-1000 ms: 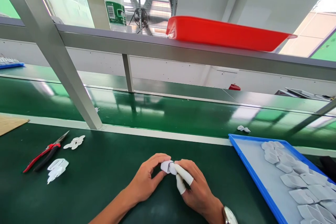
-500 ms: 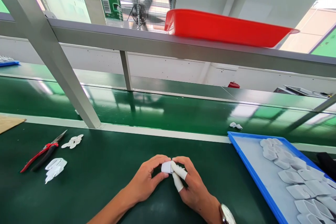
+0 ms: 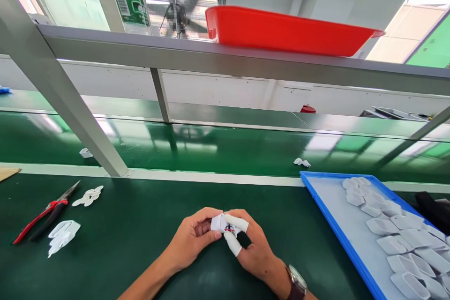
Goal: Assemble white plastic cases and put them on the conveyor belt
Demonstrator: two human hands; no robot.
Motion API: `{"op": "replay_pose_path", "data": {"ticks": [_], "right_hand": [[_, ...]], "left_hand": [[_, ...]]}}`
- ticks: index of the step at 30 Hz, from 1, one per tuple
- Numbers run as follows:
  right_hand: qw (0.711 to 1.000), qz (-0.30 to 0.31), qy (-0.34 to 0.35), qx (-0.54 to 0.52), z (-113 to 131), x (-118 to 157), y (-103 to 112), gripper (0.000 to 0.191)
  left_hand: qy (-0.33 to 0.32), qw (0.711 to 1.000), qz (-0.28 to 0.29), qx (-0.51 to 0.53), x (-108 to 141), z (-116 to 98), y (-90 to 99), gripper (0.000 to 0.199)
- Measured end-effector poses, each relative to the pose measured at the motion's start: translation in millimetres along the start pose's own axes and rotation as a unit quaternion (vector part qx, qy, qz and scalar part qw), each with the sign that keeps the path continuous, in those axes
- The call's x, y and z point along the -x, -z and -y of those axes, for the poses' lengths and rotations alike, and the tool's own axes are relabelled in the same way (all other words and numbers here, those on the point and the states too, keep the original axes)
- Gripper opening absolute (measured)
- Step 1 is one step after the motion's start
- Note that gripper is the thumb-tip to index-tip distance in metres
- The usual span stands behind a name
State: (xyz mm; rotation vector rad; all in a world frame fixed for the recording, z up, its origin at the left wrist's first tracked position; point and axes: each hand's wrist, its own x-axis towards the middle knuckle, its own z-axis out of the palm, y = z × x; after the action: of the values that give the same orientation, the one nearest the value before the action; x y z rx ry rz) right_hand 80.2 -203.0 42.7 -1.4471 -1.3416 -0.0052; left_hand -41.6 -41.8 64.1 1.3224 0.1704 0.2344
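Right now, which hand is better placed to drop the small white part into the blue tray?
Probably the right hand: it pinches the white part with the left hand, and the blue tray lies on its side.

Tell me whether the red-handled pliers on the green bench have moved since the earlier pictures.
No. The red-handled pliers keep the same spot beside the white plastic scraps and grey slanted post; only the camera view shifted.
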Motion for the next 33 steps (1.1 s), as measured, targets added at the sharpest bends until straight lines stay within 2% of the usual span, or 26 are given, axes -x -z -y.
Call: {"op": "replay_pose_path", "data": {"ticks": [3,8,14,17,22,27,29,31,33], "right_hand": [[1.000,0.021,-0.003,0.007,8.2,-3.2,2.0,0.041],[0.992,0.073,0.038,0.098,13.3,-6.4,3.5,0.051],[0.996,0.023,0.049,0.073,8.1,-1.1,-0.2,0.053],[0.996,0.029,0.046,0.075,8.0,-0.1,-0.6,0.053],[0.994,0.039,0.052,0.089,7.6,-4.0,-0.6,0.054],[0.994,0.028,0.065,0.079,2.0,-3.1,-2.2,0.052],[0.995,0.024,0.058,0.082,0.3,-2.1,-2.9,0.048],[0.993,0.025,0.054,0.100,-0.2,-1.8,-3.6,0.043],[0.990,0.030,0.055,0.127,0.0,-1.6,-5.0,0.038]], "left_hand": [[-0.005,1.000,-0.002,0.004,2.0,0.1,-0.5,0.032],[0.008,1.000,-0.013,-0.009,2.3,-0.2,0.4,0.031],[0.027,0.999,0.020,0.017,0.2,2.3,6.0,0.033],[0.029,0.999,0.020,0.035,0.9,3.6,7.1,0.033],[0.016,1.000,0.007,-0.003,0.2,2.1,9.3,0.031],[0.015,0.999,0.032,-0.031,-0.8,5.1,11.9,0.034],[-0.013,0.998,0.021,-0.064,-0.8,9.2,12.3,0.045],[-0.057,0.988,-0.003,-0.144,-0.3,14.6,13.6,0.050],[-0.109,0.958,-0.023,-0.264,0.7,20.4,16.5,0.042]]}}
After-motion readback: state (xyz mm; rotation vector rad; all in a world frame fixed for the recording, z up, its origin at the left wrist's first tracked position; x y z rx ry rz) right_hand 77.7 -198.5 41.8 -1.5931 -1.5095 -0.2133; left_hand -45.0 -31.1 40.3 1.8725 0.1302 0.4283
